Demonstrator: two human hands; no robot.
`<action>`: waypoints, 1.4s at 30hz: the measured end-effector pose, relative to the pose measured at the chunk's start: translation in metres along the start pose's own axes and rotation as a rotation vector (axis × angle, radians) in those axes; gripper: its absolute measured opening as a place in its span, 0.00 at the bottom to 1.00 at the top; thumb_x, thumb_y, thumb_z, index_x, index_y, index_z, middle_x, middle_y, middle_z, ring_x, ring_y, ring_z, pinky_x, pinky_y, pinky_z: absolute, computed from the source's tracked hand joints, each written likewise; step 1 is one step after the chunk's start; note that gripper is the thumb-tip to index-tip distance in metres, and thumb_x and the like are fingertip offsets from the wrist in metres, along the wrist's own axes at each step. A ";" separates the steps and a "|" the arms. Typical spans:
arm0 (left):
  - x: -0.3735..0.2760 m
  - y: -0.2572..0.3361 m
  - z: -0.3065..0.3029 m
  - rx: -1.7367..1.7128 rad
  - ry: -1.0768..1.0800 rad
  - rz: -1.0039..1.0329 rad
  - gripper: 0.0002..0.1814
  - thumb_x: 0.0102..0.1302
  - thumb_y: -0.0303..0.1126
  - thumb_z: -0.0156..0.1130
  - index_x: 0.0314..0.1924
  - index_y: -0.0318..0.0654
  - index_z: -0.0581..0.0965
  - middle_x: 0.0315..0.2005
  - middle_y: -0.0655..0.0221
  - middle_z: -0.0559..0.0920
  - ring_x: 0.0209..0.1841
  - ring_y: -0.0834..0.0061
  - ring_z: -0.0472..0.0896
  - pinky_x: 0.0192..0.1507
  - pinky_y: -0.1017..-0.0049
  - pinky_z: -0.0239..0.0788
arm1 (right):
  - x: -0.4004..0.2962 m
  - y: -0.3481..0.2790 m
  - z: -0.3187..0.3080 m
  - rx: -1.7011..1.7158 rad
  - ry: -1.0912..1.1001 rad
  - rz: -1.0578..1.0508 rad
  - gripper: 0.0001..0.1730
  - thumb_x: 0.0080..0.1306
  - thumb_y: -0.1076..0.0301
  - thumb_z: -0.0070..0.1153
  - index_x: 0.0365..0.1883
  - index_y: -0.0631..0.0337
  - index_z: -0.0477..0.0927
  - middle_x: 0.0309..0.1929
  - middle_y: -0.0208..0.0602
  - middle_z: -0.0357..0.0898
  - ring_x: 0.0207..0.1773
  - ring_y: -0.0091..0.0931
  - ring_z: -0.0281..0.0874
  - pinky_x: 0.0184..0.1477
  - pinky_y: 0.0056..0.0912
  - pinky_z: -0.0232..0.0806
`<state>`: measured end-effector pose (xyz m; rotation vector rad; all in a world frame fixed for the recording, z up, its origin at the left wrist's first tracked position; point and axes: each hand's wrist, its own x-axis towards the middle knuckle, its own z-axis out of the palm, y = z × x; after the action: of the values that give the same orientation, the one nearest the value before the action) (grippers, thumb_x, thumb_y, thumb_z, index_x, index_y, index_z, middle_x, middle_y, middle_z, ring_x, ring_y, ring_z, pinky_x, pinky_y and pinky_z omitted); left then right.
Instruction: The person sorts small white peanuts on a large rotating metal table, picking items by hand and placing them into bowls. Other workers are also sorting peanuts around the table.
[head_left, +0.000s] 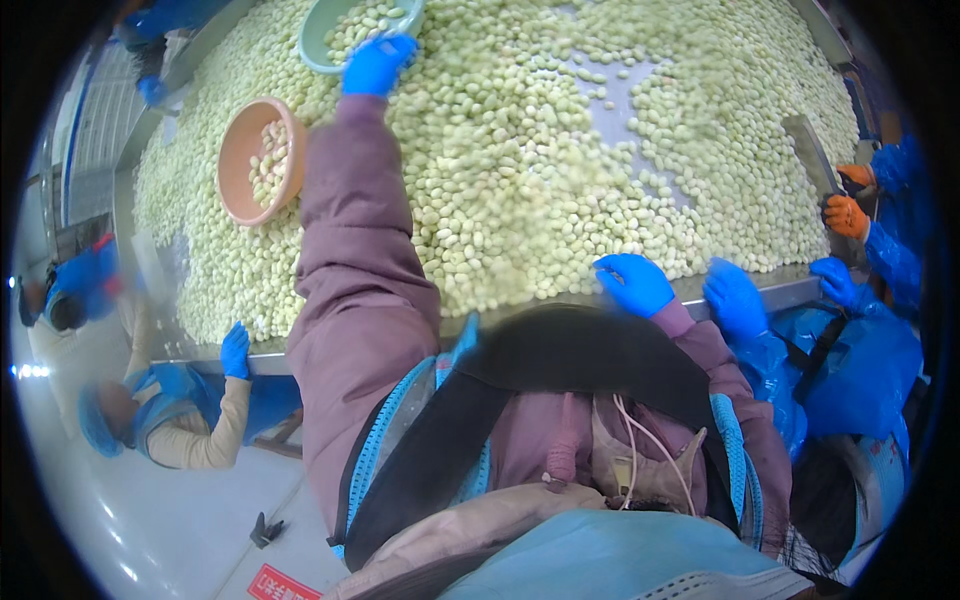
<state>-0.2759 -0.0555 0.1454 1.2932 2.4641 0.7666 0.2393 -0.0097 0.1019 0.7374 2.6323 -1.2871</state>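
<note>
Pale green oval pieces of produce (487, 187), which could be fruits or beans, lie in a thick layer over a metal sorting table. My left hand (379, 64), in a blue glove, is stretched far out over the near rim of a green plastic bowl (309, 46) that holds some pieces. Its fingertips are blurred, so a grip on the rim or a piece cannot be made out. A peach-coloured plastic bowl (229, 169) with more pieces sits nearer, left of my sleeve. At the table's near edge, my right hand (636, 285), also blue-gloved, rests beside the pieces, thumb apart.
A raised metal rim (266, 364) borders the table. Close on my right are a co-worker's blue-gloved hand (735, 298) and another person's orange gloves (847, 216). A co-worker's blue glove (235, 350) touches the rim on the left. A dark object (266, 531) lies on the floor.
</note>
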 end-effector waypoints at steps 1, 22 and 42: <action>0.011 0.018 -0.031 0.281 0.171 0.087 0.27 0.57 0.55 0.66 0.49 0.45 0.78 0.43 0.61 0.80 0.44 0.61 0.77 0.50 0.62 0.69 | 0.006 0.001 0.003 0.006 0.015 -0.018 0.15 0.67 0.55 0.54 0.41 0.54 0.84 0.38 0.42 0.83 0.42 0.40 0.80 0.45 0.43 0.71; -0.083 0.119 0.179 0.518 -0.381 -0.287 0.64 0.40 0.80 0.61 0.75 0.70 0.49 0.77 0.65 0.42 0.74 0.36 0.40 0.60 0.22 0.38 | 0.000 0.021 0.010 0.028 -0.102 -0.056 0.17 0.69 0.55 0.51 0.42 0.58 0.82 0.38 0.43 0.83 0.41 0.41 0.80 0.43 0.44 0.71; -0.243 0.111 0.141 0.441 -0.736 0.572 0.50 0.45 0.74 0.62 0.70 0.81 0.59 0.76 0.66 0.47 0.75 0.36 0.35 0.61 0.21 0.24 | -0.048 -0.009 -0.026 -0.238 0.259 -0.003 0.12 0.65 0.60 0.55 0.42 0.54 0.84 0.37 0.40 0.84 0.38 0.38 0.81 0.41 0.42 0.70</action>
<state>0.0027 -0.1562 0.0859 2.0159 1.7102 -0.1941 0.2792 -0.0124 0.1395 0.9138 2.9199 -0.9071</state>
